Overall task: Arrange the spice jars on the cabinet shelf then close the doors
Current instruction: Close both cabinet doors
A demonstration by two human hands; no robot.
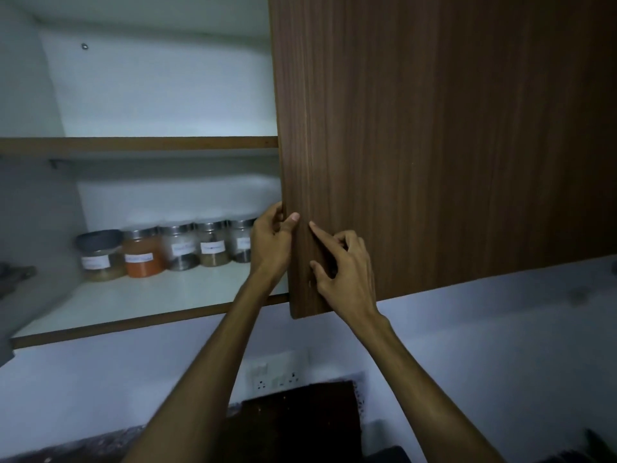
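Observation:
Several labelled spice jars stand in a row at the back of the lower cabinet shelf (pixel 140 295); the leftmost jar (pixel 98 255) has a dark lid and the orange-filled jar (pixel 144 252) stands beside it. The right brown wooden door (pixel 434 145) covers the cabinet's right half. My left hand (pixel 271 243) grips the door's left edge, fingers wrapped behind it and thumb on the front. My right hand (pixel 344 269) rests on the door's face near the lower left corner, fingers spread against the wood. The rightmost jar is partly hidden behind my left hand.
The upper shelf (pixel 140 143) holds nothing that I can see. A wall socket plate (pixel 273 375) sits below the cabinet. A dark board (pixel 300 419) leans against the wall above the dark countertop. A grey object (pixel 15 274) pokes in at the left edge.

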